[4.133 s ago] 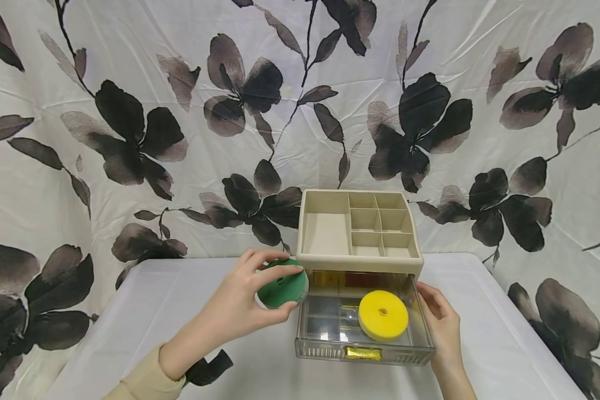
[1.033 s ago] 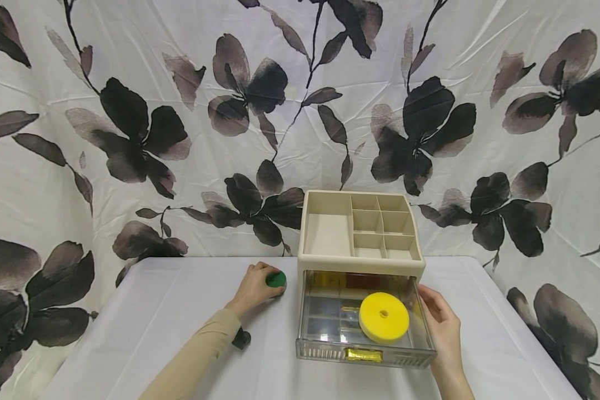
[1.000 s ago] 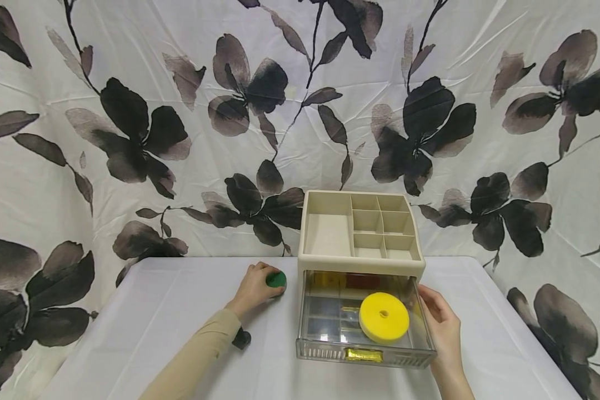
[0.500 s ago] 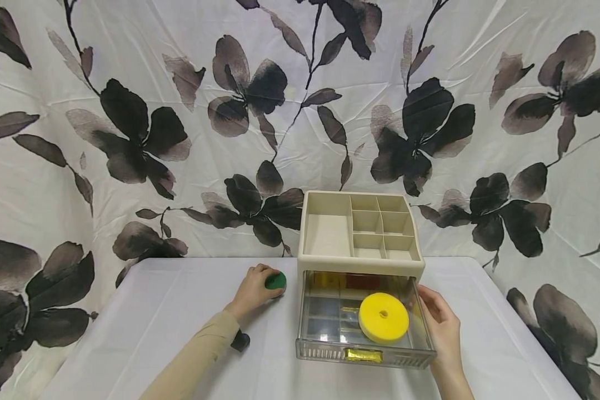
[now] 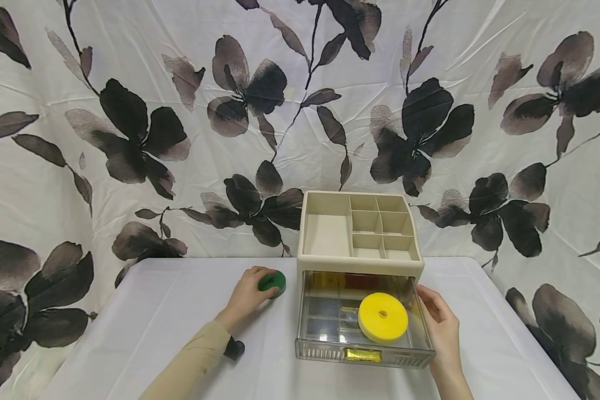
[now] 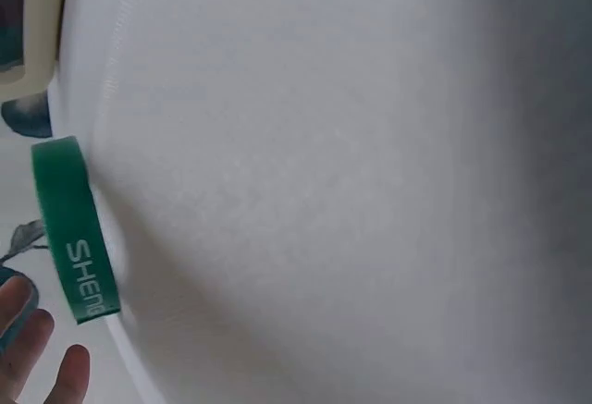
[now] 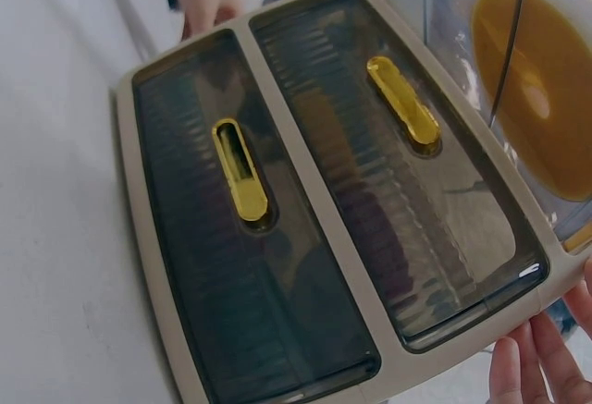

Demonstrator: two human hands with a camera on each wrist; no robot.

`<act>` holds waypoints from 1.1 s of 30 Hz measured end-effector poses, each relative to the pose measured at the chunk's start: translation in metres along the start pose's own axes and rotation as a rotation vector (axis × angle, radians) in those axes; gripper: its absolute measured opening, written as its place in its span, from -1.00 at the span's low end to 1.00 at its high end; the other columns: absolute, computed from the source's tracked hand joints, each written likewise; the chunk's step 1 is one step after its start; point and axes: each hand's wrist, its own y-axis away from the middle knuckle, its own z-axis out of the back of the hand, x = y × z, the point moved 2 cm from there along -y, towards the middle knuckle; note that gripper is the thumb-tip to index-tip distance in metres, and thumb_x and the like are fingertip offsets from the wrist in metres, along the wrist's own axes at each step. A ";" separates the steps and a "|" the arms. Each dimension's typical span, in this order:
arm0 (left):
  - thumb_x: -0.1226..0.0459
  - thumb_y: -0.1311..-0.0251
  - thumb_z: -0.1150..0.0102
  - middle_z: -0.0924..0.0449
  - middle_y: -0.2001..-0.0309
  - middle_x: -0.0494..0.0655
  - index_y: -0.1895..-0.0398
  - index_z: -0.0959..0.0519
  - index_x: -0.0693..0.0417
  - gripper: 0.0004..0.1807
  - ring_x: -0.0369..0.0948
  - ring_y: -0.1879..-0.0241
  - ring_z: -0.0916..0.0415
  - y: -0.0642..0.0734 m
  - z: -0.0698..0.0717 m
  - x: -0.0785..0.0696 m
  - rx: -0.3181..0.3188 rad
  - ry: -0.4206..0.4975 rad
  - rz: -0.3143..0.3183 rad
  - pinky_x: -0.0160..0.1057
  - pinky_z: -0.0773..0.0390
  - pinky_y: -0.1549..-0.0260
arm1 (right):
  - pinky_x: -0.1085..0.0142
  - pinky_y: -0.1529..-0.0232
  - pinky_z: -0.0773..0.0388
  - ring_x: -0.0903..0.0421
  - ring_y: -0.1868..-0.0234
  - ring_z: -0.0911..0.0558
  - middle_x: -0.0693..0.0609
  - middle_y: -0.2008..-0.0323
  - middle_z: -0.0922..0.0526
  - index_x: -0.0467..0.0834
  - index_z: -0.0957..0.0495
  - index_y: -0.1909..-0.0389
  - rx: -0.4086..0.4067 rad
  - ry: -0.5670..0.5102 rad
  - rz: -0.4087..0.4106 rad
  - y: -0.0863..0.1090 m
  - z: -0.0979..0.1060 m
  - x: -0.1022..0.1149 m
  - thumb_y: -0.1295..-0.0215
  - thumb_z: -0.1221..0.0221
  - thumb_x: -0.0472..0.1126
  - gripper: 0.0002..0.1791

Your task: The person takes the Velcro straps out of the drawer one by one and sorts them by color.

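A green roll of tape (image 5: 276,282), with pale lettering on its edge, sits on the white table left of the organizer. My left hand (image 5: 246,295) is beside it, thumb overlapping the roll in the head view. In the left wrist view the fingertips (image 6: 72,367) stand apart from the roll, which shows edge-on. A yellow roll of tape (image 5: 383,316) lies in the pulled-out clear drawer (image 5: 325,351) of the beige organizer (image 5: 355,263). Against the organizer's right side rests my right hand (image 5: 441,322); its fingers (image 7: 546,353) touch the frame edge.
Two closed dark drawers with gold handles (image 7: 242,168) fill the organizer's front below. Its top has several compartments (image 5: 367,219). A black wrist device (image 5: 234,349) shows beside the left sleeve (image 5: 195,355). A floral cloth (image 5: 250,139) hangs behind the table.
About four seconds ago my left hand gripped the green roll up beside the drawer. The roll is now on the table at left, and that hand has drawn back slightly. The right hand stays put.
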 end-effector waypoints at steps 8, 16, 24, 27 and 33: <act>0.22 -0.10 -0.34 -0.55 -0.10 0.06 -0.06 -0.59 0.05 -0.58 0.02 -0.13 -0.47 0.011 0.012 -0.007 -0.033 0.061 -0.010 0.08 -0.49 -0.11 | 0.74 0.02 -0.42 0.49 -0.07 -0.42 0.34 0.00 -0.46 -0.16 -0.37 -0.26 -0.001 0.009 0.007 -0.001 0.000 -0.001 -0.43 -0.05 -0.11 -0.56; 0.26 -0.09 -0.34 -0.58 -0.07 -0.02 -0.08 -0.59 0.03 -0.58 -0.02 -0.12 -0.50 0.025 0.025 -0.020 -0.045 0.080 -0.067 0.06 -0.50 -0.12 | 0.73 0.01 -0.42 0.48 -0.07 -0.44 0.35 0.01 -0.46 -0.15 -0.39 -0.24 -0.008 0.013 0.005 0.000 -0.002 0.000 -0.43 -0.04 -0.14 -0.59; 0.30 -0.07 -0.36 -0.59 -0.05 -0.06 -0.04 -0.60 -0.06 -0.59 -0.04 -0.11 -0.53 0.036 0.039 -0.041 -0.080 0.076 -0.147 0.02 -0.55 -0.08 | 0.75 0.02 -0.40 0.49 -0.08 -0.41 0.38 0.01 -0.45 -0.14 -0.38 -0.26 -0.013 0.033 -0.006 -0.002 -0.001 -0.001 -0.43 -0.05 -0.10 -0.56; 0.31 -0.06 -0.36 -0.60 -0.05 -0.08 -0.04 -0.59 -0.07 -0.59 -0.07 -0.08 -0.55 0.039 0.042 -0.048 -0.094 0.081 -0.186 -0.02 -0.58 -0.04 | 0.76 0.03 -0.40 0.50 -0.07 -0.41 0.38 0.02 -0.45 -0.14 -0.38 -0.26 -0.016 0.030 -0.005 -0.003 0.000 -0.002 -0.43 -0.05 -0.10 -0.56; 0.30 -0.07 -0.36 -0.60 -0.05 -0.13 -0.02 -0.61 -0.05 -0.62 -0.11 -0.08 -0.56 0.045 0.050 -0.064 -0.132 0.092 -0.255 -0.06 -0.59 -0.01 | 0.75 0.02 -0.41 0.50 -0.06 -0.44 0.37 0.02 -0.47 -0.15 -0.39 -0.25 -0.021 0.027 0.011 -0.002 0.000 -0.002 -0.43 -0.04 -0.13 -0.58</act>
